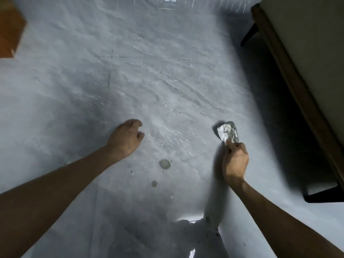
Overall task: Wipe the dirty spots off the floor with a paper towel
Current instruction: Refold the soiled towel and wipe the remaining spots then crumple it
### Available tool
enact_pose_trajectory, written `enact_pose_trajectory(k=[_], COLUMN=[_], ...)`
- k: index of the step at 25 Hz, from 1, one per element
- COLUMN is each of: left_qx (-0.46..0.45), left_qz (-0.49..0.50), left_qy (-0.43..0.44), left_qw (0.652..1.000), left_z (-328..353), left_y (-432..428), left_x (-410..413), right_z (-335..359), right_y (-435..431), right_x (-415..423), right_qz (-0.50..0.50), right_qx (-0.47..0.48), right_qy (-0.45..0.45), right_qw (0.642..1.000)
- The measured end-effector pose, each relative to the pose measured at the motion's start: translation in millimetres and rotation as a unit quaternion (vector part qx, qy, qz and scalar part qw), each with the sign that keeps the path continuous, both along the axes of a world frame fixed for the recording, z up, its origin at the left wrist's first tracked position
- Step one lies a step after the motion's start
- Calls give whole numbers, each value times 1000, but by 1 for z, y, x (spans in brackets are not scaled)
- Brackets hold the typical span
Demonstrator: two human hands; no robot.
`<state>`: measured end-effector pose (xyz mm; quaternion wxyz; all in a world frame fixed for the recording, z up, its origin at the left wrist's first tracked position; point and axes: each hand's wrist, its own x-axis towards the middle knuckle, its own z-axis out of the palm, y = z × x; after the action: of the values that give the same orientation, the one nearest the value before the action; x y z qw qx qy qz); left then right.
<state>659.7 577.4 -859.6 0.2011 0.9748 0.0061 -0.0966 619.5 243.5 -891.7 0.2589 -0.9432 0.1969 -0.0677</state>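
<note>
The pale grey floor [167, 81] fills the view. Two round greyish spots lie on it between my arms: a larger spot [165, 163] and a smaller spot [154, 183] below it, with tiny dark specks around. My right hand [235, 161] pinches a crumpled, soiled paper towel [228, 132] by its lower edge, to the right of the spots and clear of them. My left hand [125, 137] hovers to the left of the spots with loosely curled fingers and holds nothing.
A bed or sofa with a dark wooden frame [290, 86] and dark legs runs along the right side. An orange-brown wooden piece [10, 28] sits at the top left. Thin dark pencil-like marks [111, 56] cross the floor farther out.
</note>
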Motion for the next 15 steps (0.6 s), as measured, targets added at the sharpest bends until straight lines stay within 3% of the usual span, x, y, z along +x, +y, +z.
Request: enact_pose_trajectory(k=[1, 2, 3, 5, 8, 9, 11, 13, 15], left_qx=[5, 18, 36, 60, 62, 64, 81, 106, 130], left_qz=[7, 13, 22, 31, 26, 24, 15, 1, -2], left_qy=[-27, -39, -37, -11, 16, 19, 27, 38, 50], left_qw=[1000, 999, 998, 998, 998, 997, 996, 994, 990], left_z=[0, -1, -4, -12, -16, -15, -13, -16, -18], left_y=[9, 19, 30, 46, 55, 55, 53, 53, 52], left_x=[-2, -4, -5, -7, -2, 1, 5, 6, 7], right_z=[-3, -2, -4, -15, -6, -2, 3, 8, 2], right_y=[31, 69, 107, 142, 116, 94, 55, 64, 116], right_x=[6, 12, 14, 9, 36, 50, 85, 118, 133], right_qz=[-36, -7, 53, 315, 426, 408, 278, 91, 58], right_qx=[98, 191, 225, 162, 9, -43, -85, -54, -33], right_qy=[-6, -29, -33, -18, -8, 18, 5, -3, 17], right_qw=[994, 981, 972, 935, 905, 912, 957, 994, 998])
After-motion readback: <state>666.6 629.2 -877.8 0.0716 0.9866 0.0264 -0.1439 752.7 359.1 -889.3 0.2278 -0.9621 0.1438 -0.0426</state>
